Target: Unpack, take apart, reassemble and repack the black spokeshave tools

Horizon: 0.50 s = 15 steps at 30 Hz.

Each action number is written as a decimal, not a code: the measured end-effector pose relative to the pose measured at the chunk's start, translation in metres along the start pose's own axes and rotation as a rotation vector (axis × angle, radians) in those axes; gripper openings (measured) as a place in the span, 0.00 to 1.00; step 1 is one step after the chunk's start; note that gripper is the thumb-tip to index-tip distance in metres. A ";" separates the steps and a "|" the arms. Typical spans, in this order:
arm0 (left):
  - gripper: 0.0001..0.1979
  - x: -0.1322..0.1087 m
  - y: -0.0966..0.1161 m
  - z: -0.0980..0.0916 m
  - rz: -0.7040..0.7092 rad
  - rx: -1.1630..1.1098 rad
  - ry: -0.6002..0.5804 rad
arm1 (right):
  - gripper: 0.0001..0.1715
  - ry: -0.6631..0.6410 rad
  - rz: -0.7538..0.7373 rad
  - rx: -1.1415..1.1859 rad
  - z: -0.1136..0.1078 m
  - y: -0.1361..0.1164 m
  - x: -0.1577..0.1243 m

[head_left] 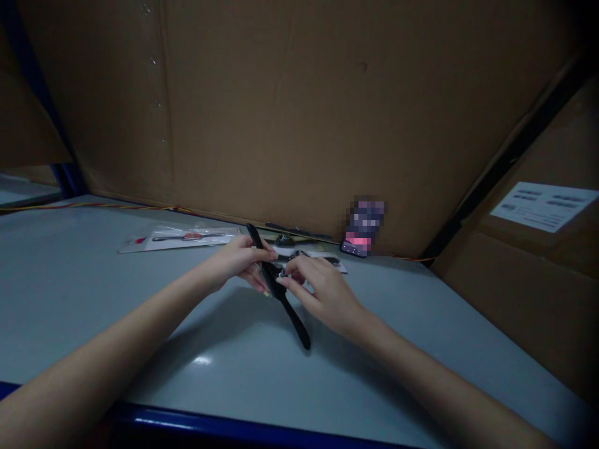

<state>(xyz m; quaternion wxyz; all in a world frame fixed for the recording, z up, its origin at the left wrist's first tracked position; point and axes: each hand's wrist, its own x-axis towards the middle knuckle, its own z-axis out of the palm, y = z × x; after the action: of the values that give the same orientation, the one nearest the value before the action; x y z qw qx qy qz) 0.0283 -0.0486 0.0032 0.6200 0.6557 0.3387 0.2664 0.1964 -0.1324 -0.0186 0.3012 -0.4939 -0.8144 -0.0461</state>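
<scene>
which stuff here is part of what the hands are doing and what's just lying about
In the job:
black long-handled tool, in the left grip
right grip, at its middle

Probably just lying about:
clear package
phone, leaning on cardboard
red-and-yellow wire
dark pieces behind, perhaps related

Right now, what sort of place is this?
Probably a workshop or packing bench: a grey table fenced by cardboard, a flat packet at the back, and a black tool held in two hands.
</scene>
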 end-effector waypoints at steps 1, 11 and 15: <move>0.11 0.000 -0.001 0.000 -0.004 0.003 0.001 | 0.08 0.031 -0.017 0.002 0.001 0.001 0.000; 0.11 0.001 0.002 0.001 0.017 0.037 0.003 | 0.10 0.085 -0.079 -0.003 0.002 0.002 -0.002; 0.13 0.000 0.001 0.001 0.006 0.076 0.017 | 0.15 0.112 -0.175 -0.021 0.002 0.007 -0.002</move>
<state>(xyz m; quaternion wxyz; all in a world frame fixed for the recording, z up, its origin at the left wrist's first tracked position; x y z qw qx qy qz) 0.0294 -0.0497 0.0041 0.5910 0.6776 0.3516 0.2608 0.2022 -0.1294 -0.0227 0.3359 -0.4207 -0.8357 -0.1086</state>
